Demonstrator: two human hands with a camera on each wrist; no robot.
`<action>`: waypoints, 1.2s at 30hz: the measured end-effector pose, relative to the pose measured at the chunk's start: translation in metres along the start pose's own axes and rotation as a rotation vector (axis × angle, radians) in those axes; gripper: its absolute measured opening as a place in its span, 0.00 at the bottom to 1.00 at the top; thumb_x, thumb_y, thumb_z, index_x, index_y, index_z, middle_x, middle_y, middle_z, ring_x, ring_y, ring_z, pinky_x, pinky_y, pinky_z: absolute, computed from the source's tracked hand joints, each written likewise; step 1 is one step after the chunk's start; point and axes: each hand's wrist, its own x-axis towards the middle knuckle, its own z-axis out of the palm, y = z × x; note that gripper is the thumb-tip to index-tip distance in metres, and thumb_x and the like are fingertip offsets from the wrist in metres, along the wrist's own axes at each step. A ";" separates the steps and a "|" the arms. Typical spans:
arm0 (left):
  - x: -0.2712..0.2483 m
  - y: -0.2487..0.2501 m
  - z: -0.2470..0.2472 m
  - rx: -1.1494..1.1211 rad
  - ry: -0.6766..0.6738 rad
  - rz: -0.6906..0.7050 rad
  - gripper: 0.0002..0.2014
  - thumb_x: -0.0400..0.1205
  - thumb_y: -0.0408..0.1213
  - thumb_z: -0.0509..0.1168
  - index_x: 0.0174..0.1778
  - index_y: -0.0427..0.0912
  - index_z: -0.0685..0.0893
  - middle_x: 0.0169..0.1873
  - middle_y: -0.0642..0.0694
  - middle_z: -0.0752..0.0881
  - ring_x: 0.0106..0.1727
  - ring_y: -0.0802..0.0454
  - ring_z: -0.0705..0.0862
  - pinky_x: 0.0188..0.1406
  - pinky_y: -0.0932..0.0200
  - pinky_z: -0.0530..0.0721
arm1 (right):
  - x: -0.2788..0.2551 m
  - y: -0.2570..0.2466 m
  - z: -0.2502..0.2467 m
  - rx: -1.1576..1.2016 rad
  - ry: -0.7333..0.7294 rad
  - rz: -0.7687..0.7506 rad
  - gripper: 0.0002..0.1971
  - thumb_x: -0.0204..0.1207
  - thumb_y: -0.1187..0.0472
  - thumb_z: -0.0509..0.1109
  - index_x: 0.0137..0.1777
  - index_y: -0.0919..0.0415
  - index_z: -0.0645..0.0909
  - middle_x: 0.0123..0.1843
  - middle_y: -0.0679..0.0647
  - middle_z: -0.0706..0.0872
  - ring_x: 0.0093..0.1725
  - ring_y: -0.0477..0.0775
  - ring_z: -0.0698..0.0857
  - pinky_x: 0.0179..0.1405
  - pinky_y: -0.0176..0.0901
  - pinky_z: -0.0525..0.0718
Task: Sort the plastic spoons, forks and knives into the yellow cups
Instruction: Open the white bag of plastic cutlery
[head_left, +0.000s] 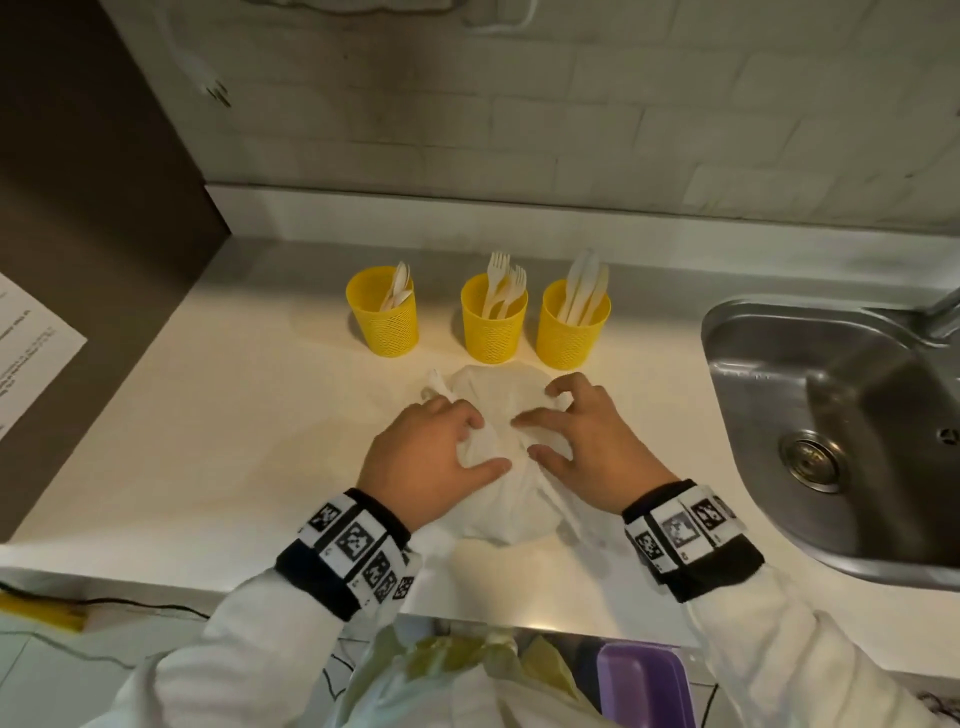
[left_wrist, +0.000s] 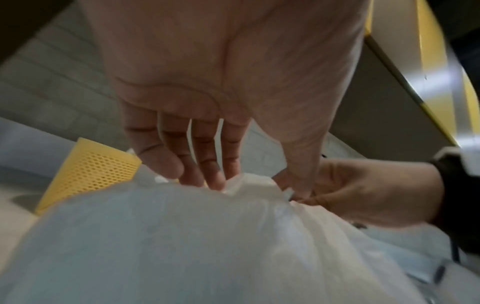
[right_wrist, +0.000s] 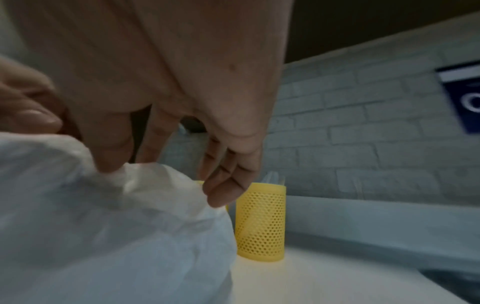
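Observation:
Three yellow mesh cups stand in a row at the back of the counter. The left cup (head_left: 383, 317) holds white spoons, the middle cup (head_left: 493, 327) forks, the right cup (head_left: 571, 330) knives. A crumpled white plastic bag (head_left: 493, 395) lies in front of them. My left hand (head_left: 491, 444) grips a bunched fold of the bag (left_wrist: 182, 246), fingers curled and thumb against it (left_wrist: 257, 187). My right hand (head_left: 527, 436) arches over the bag (right_wrist: 116, 236) and pinches it between thumb and fingers (right_wrist: 75, 142). What is inside the bag is hidden. One cup (right_wrist: 259, 222) stands just beyond the bag.
A steel sink (head_left: 831, 415) with a tap (head_left: 940, 312) fills the right side. A printed sheet (head_left: 31, 353) lies at the far left beside a dark cabinet panel (head_left: 78, 208). A purple box (head_left: 644, 680) sits below the counter's front edge. A brick wall runs behind.

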 end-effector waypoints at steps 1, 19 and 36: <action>0.002 0.003 0.003 0.024 -0.004 0.015 0.18 0.77 0.61 0.71 0.57 0.57 0.84 0.46 0.59 0.83 0.52 0.55 0.84 0.47 0.57 0.82 | 0.003 -0.001 0.004 -0.032 -0.004 -0.017 0.14 0.81 0.53 0.76 0.65 0.42 0.88 0.70 0.55 0.73 0.61 0.61 0.76 0.65 0.57 0.81; -0.001 -0.033 -0.045 -0.161 0.067 0.028 0.34 0.73 0.57 0.70 0.77 0.60 0.72 0.65 0.55 0.79 0.64 0.51 0.77 0.66 0.49 0.78 | -0.016 0.024 -0.020 0.185 0.115 0.178 0.28 0.78 0.54 0.71 0.79 0.46 0.75 0.75 0.53 0.67 0.73 0.62 0.71 0.76 0.57 0.72; 0.000 -0.011 -0.075 -0.394 0.033 0.040 0.15 0.76 0.43 0.77 0.57 0.60 0.85 0.42 0.54 0.76 0.36 0.57 0.76 0.42 0.62 0.77 | -0.009 0.001 -0.041 0.342 0.105 0.139 0.22 0.76 0.63 0.77 0.70 0.52 0.83 0.66 0.55 0.82 0.65 0.53 0.80 0.69 0.47 0.74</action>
